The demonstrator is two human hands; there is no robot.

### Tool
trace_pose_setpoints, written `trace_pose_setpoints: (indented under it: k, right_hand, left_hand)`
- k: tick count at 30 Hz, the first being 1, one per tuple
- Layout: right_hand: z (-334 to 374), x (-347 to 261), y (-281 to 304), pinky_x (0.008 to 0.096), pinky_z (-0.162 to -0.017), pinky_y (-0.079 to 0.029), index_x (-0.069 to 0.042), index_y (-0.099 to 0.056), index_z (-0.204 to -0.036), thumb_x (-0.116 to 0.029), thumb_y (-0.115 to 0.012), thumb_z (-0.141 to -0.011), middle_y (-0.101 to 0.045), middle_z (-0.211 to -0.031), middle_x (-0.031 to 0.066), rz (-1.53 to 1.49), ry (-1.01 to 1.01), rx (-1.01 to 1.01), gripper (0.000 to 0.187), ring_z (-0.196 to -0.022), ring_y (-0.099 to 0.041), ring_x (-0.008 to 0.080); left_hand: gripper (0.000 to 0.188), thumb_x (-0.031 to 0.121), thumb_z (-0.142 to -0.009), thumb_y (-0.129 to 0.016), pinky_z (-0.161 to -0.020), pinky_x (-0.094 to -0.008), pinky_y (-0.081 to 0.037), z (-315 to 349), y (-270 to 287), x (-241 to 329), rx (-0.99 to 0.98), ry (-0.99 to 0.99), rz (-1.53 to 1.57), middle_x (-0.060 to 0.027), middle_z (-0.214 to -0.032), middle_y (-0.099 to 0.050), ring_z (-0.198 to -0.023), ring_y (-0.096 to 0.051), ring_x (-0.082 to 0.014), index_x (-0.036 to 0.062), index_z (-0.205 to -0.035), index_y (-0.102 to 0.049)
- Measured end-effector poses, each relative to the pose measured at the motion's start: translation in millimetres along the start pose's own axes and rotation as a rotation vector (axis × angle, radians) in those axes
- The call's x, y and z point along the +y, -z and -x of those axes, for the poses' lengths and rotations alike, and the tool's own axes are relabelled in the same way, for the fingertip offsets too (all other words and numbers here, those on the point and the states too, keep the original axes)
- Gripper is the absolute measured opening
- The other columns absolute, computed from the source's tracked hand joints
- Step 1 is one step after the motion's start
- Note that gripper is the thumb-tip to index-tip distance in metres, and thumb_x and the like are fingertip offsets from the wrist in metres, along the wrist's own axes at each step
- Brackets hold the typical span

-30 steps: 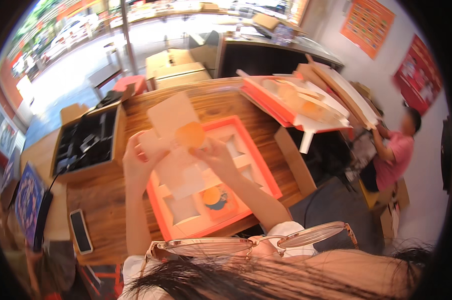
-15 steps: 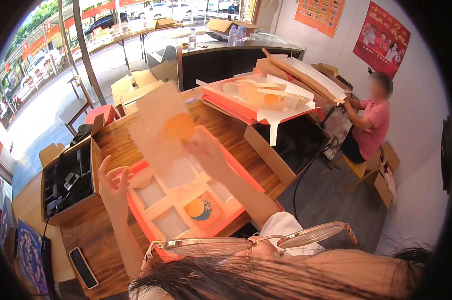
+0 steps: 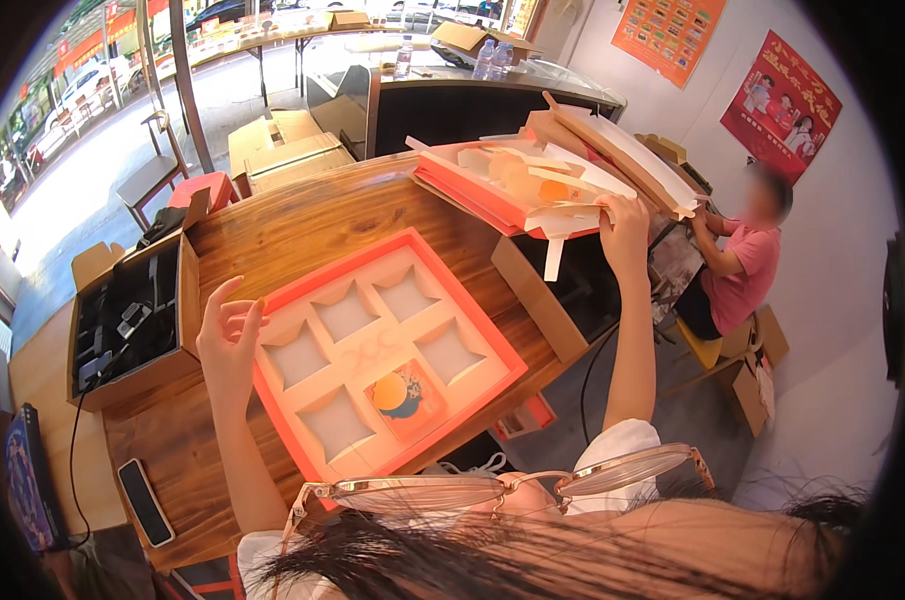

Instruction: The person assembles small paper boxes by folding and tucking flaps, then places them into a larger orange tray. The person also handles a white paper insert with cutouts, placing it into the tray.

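Observation:
A shallow red box lies on the wooden table in front of me. Its cream insert has several square compartments, and a small red printed square packet sits in the near middle one. My left hand is at the box's left edge, fingers bent and apart, holding nothing. At the far right my right hand reaches to a pile of red and cream folded cardboard. Its fingers are closed on the edge of a pale cardboard piece; the fingertips are partly hidden.
Left of the box stands an open carton holding black gear and a cable. A phone lies at the table's near left. Beyond the right edge is another open carton. A person in a pink shirt sits at the right.
My right hand has moved from above the box to the cardboard pile on the right. The pale sheet with an orange circle is gone from over the box, uncovering the insert.

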State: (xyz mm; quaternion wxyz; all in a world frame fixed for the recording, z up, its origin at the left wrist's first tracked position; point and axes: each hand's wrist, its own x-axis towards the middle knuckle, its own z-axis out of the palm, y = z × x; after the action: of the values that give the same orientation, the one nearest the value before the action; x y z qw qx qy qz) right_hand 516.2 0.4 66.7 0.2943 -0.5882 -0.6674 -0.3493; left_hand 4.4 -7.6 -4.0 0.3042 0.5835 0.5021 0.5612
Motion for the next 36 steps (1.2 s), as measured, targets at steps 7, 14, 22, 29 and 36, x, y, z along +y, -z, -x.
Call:
trace_pose_setpoints:
  k: [7, 14, 22, 29, 36]
  right_hand:
    - [20.1, 41.1, -44.4, 0.0430, -0.091, -0.040, -0.005, -0.067, -0.091, -0.006, -0.056, -0.081, -0.066, -0.093, 0.0109, 0.061, -0.093, -0.087, 0.014, -0.095, -0.059, 0.0291]
    - [21.5, 30.1, -58.5, 0.0490, -0.104, -0.032, -0.004, -0.063, -0.111, -0.017, -0.046, -0.092, -0.062, -0.117, 0.0131, -0.035, -0.248, -0.396, 0.029, -0.116, -0.053, 0.0301]
    - [-6.6, -75.5, 13.0, 0.0359, -0.100, -0.039, 0.003, -0.059, -0.112, -0.010, -0.059, -0.086, -0.059, -0.121, 0.0146, -0.627, -0.213, -0.434, 0.029, -0.117, -0.052, 0.0260]
    - [71.9, -171.5, -0.2, 0.0371, -0.097, -0.042, -0.002, -0.036, -0.138, -0.024, -0.077, -0.075, -0.053, -0.126, 0.0205, -1.056, 0.183, -1.315, 0.078, -0.114, -0.053, 0.0341]
    - [94.1, -199.0, -19.7, 0.0387, -0.096, -0.044, 0.000, -0.030, -0.141, -0.022, -0.080, -0.067, -0.037, -0.141, 0.0208, -0.988, 0.258, -1.329, 0.092, -0.120, -0.049, 0.0361]
  left_hand:
    - [0.033, 0.016, -0.089, -0.065, -0.065, -0.0245, -0.051, -2.0, 5.9, -2.9, 0.009, -0.013, -0.051, -0.0072, -0.085, -0.067, -0.078, -0.068, -0.0152, 0.0051, -0.119, -0.057]
    - [0.030, 0.009, -0.087, -0.064, -0.063, -0.0235, -0.051, -1.1, 5.9, -2.5, 0.004, -0.016, -0.068, -0.0071, -0.084, -0.067, -0.078, -0.068, -0.0138, 0.0045, -0.117, -0.059]
    - [0.031, 0.006, -0.086, -0.064, -0.062, -0.0224, -0.050, -1.0, 2.8, -10.7, -0.035, 0.035, -0.030, -0.0063, -0.086, -0.068, -0.077, -0.067, -0.0124, 0.0036, -0.117, -0.059]
    - [0.037, 0.014, -0.086, -0.067, -0.065, -0.0253, -0.051, -3.0, 1.9, -7.1, -0.247, 0.051, -0.163, -0.0082, -0.087, -0.068, -0.076, -0.067, -0.0137, 0.0033, -0.120, -0.055]
    - [0.061, 0.033, -0.079, -0.074, -0.076, -0.0340, -0.052, 6.7, 2.4, -17.5, -0.693, 0.161, -0.497, -0.0145, -0.102, -0.066, -0.089, -0.066, -0.0238, 0.0066, -0.129, -0.050]
